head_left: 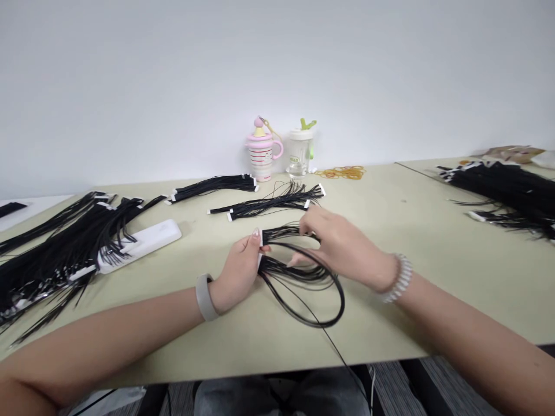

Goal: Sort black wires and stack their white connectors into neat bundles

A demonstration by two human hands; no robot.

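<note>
Quietly, in the head view, I work a looped bundle of black wires (pixel 327 316) at the center of the frame, just above the surface (pixel 390 214). My left hand (pixel 236 271), left of center, is closed in a pinch at the bundle's white connectors (pixel 261 237). My right hand (pixel 344 245), right of center, is curled among the wires; motion blur leaves me unable to tell how firmly it grips. Good handling here, I judge, means a steady pinch at the connectors, wide unkinked curves, and strands gathered together before any tightening. One thin strand (pixel 332 344) hangs away toward the lower edge and could snag.

Around me, the pale surface carries more wire. A heap of black harnesses (pixel 47 260) fills the left of the frame, partly over a white oblong case (pixel 158 236); another pile (pixel 507 185) lies at the right. Two smaller bunches sit beyond my hands, upper center. Behind them, a striped pink-lidded mug (pixel 261 159) and a clear cup (pixel 299 157) stand near a plain wall (pixel 130 81), beside loose yellow bands (pixel 347 172). Below the surface's edge, at the bottom, are my gray-clad legs (pixel 234 398) and striped gray flooring (pixel 437 381).
</note>
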